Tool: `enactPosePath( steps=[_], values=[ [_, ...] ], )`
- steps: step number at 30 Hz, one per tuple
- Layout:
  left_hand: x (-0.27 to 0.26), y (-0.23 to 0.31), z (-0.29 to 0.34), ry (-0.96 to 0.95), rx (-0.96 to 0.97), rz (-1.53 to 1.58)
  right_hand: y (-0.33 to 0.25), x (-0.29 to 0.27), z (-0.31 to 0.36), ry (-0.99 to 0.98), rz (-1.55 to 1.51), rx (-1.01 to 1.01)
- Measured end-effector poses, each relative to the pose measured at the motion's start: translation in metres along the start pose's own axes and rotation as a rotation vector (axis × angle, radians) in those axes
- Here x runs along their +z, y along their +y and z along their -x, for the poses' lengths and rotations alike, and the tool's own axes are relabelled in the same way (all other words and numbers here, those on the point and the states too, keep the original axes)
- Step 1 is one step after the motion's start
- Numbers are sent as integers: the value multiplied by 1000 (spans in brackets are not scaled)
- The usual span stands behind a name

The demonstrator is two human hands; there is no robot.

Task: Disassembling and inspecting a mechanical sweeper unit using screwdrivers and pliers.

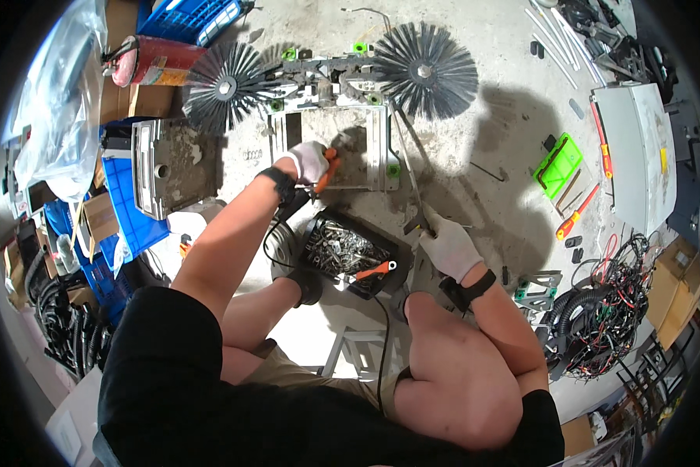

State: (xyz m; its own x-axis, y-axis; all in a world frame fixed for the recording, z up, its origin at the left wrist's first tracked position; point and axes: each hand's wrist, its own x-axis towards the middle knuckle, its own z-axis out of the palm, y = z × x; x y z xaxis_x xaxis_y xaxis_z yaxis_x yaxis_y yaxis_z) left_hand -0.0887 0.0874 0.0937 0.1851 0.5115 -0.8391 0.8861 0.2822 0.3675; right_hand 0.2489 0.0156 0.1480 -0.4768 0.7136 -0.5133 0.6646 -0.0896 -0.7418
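My left hand (309,162), in a white glove, is closed around orange-handled pliers (331,165) over the metal frame (378,140) of a dirty machine part. Two round black bristle brushes (425,71) sit at the far end of that frame. My right hand (451,247), also gloved, grips a long thin metal strip (407,159) with a dark piece near the fingers. The strip slants up toward the right brush. Between my feet stands a black bin (315,253) of loose metal fasteners (342,247), with an orange-handled tool (375,271) lying across it.
A red fire extinguisher (159,61) and a dirty metal housing (180,167) lie left. On the right are a green tray (557,166), a red-and-yellow screwdriver (578,215), a grey panel (638,156) and a tangle of wires (607,311). A black cable (386,335) runs between my legs.
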Motion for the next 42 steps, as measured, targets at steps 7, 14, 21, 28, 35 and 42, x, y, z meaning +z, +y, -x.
enactPosePath(
  steps=[7,14,21,28,35,42],
  values=[
    [-3,55,66,135,470,109,-29,-55,-27,219,-126,-186],
    [1,113,96,289,440,-284,-46,-57,-58,228,-185,-341],
    [27,73,61,192,210,412,140,-156,-79,364,-379,25],
    [38,18,38,151,-84,1093,141,-108,-51,670,-765,197],
    [43,22,1,364,-42,987,94,-60,-27,473,-694,209],
    [6,18,-54,239,386,-323,20,15,-17,-135,-567,137]
  ],
)
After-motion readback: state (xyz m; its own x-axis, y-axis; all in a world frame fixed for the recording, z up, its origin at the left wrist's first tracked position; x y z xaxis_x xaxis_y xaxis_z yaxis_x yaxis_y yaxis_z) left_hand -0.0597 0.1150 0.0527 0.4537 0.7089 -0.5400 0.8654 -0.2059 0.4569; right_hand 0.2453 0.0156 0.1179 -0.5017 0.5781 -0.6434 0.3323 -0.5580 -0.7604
